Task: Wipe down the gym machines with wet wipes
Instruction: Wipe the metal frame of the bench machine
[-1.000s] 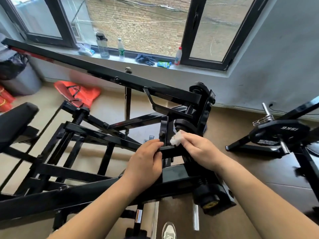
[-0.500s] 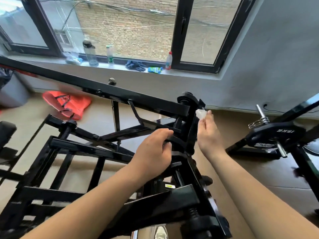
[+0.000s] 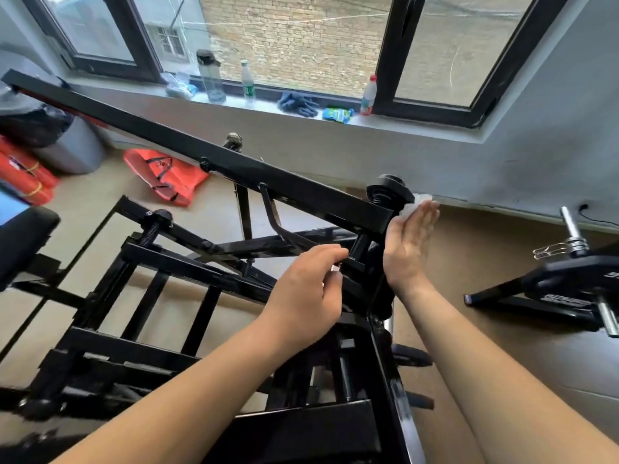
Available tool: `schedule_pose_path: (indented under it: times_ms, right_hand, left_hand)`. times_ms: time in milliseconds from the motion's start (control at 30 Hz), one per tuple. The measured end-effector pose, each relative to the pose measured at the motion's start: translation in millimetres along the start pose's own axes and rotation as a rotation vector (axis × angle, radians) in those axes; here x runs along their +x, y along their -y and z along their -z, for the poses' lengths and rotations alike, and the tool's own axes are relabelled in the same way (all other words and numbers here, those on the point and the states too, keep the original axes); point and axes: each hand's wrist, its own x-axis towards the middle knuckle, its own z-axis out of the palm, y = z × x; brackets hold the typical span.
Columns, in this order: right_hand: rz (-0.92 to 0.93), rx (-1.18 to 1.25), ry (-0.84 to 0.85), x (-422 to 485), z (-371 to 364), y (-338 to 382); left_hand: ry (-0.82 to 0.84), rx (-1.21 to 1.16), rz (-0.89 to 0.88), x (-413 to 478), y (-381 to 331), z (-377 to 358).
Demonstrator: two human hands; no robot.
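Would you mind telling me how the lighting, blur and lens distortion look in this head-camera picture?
Head view: daylight from the window backlights the room, so the black machine frame reads nearly as silhouette; head view: the wide lens bows and tilts the window sill; head view: motion smear softens the frame's lower left, while the right hand and wipe look fairly clear.

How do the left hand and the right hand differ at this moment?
The left hand is curled round a black bar of the machine; the right hand is flat and straight. Only the right hand presses a white wipe. Both touch the same machine.
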Motion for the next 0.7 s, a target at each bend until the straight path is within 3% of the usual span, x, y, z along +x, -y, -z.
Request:
schedule_pose_path:
  times_ms: [100,233,300,467,567,700]
  right_hand:
    - [0.02,0.017,0.178,-54.7,-3.3,-9.9]
    - [-0.092,0.016,0.467,-105.8,2.0,-18.0]
    - [-0.114,0.032,0.418,-101.8,-3.5,-15.4]
    - [-0.117,0.105,0.102,-29.9,5.5,-2.0]
    - [-0.175,0.163,0.072,-21.4,5.7,-4.3]
    - [-0.114,0.166,0.053,-70.0,-9.3,-21.1]
  left_hand:
    - [0.013,-0.01,0.009,-11.1,8.3,3.9]
    - [0.043,-0.006,0.02,-14.9,18.7,10.6]
    - [0.055,-0.013,0.024,-16.2,18.5,12.7]
    - [0.107,-0.021,-0.01,-20.2,17.2,9.6]
    - [0.117,0.011,-0.035,-26.4,19.0,12.5]
    - [0.077,0.015,-0.006,-35.0,32.8,21.2]
